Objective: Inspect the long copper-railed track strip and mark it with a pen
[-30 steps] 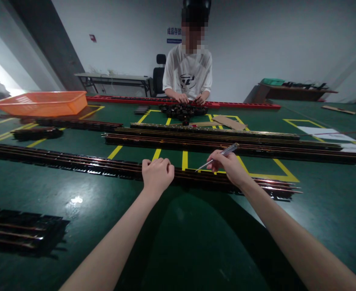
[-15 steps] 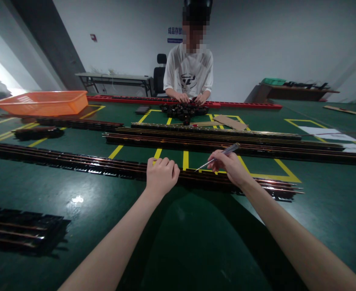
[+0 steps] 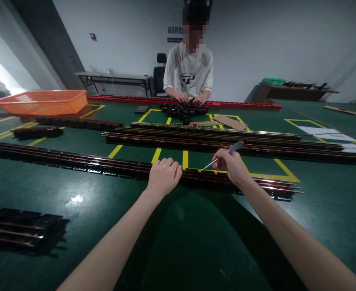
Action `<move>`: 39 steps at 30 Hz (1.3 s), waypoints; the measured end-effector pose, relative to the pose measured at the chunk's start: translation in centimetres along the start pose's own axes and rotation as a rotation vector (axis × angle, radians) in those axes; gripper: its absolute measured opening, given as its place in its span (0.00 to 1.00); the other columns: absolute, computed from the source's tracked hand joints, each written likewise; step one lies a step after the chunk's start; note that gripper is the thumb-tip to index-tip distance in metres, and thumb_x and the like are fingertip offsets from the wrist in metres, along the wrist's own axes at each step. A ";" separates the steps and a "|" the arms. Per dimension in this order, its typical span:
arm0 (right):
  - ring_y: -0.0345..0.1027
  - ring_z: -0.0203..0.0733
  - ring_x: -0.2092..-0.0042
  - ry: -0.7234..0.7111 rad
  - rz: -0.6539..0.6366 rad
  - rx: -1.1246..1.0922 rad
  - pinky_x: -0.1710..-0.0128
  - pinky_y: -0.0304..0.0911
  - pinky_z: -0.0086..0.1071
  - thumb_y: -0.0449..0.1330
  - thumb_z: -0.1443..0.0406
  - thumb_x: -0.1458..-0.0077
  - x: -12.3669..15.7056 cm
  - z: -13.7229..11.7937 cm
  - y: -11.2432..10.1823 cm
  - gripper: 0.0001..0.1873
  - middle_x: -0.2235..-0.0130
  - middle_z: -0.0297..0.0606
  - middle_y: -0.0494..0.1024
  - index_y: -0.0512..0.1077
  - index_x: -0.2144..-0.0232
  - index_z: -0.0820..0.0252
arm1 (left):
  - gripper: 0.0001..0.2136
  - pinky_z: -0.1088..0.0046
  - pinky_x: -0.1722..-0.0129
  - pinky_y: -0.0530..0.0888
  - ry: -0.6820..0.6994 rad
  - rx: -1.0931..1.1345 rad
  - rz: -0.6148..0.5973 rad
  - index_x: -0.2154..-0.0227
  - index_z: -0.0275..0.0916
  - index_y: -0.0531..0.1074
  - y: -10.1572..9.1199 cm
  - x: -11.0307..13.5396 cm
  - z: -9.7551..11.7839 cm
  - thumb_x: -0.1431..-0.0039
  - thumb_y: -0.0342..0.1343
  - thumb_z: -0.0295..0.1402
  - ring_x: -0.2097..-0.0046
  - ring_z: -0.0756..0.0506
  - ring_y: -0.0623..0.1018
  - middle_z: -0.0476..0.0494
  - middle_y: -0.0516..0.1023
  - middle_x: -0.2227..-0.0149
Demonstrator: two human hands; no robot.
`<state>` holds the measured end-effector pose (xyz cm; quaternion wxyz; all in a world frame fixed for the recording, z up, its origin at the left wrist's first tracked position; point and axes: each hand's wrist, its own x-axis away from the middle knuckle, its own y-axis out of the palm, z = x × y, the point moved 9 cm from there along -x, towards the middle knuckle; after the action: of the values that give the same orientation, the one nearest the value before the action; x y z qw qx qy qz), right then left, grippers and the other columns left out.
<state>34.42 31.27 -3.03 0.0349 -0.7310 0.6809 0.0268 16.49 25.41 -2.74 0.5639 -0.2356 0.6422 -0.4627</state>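
A long black strip with copper-coloured rods along it lies across the green table in front of me. My left hand is closed round the strip near the middle, fingers curled over its far edge. To the right, my right hand grips a screwdriver with a clear handle and a thin metal shaft. The shaft slants down to the left, and its tip is at the strip's far edge, a little right of my left hand. Whether the tip touches the strip I cannot tell.
More rod-lined black strips lie beyond, and another at near left. An orange basket stands at far left. Opposite, a person handles a pile of black parts by a red rail. Cardboard lies near them.
My left hand has slid slightly right along the strip. My right hand and the screwdriver have also shifted a little right, the tip moving along the strip's far edge.
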 end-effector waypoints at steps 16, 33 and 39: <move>0.55 0.31 0.85 -0.022 0.193 0.041 0.85 0.54 0.26 0.54 0.64 0.62 -0.1 0.0 -2.0 0.09 0.90 0.31 0.63 0.64 0.90 0.59 | 0.21 0.68 0.67 0.69 0.005 0.037 0.003 0.70 0.35 0.76 0.0 0.0 -0.1 0.35 0.38 0.34 0.67 0.46 0.76 0.40 0.79 0.68; 0.54 0.31 0.86 -0.043 0.273 0.041 0.86 0.51 0.27 0.54 0.65 0.63 -0.1 0.1 -3.0 0.10 0.91 0.31 0.61 0.63 0.91 0.57 | 0.19 0.69 0.68 0.68 0.015 0.029 0.018 0.72 0.36 0.76 -0.1 0.0 0.0 0.36 0.40 0.33 0.69 0.47 0.75 0.41 0.79 0.69; 0.53 0.31 0.86 -0.029 0.301 0.004 0.86 0.50 0.26 0.54 0.66 0.64 0.0 0.3 -3.2 0.09 0.91 0.31 0.61 0.64 0.92 0.58 | 0.20 0.69 0.68 0.68 0.011 0.030 0.008 0.72 0.35 0.76 -0.1 0.0 0.0 0.36 0.39 0.33 0.68 0.47 0.75 0.41 0.79 0.68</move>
<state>37.61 31.54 -3.32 0.0419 -0.6199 0.7825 0.0408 16.43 25.36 -2.63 0.5656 -0.2218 0.6393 -0.4713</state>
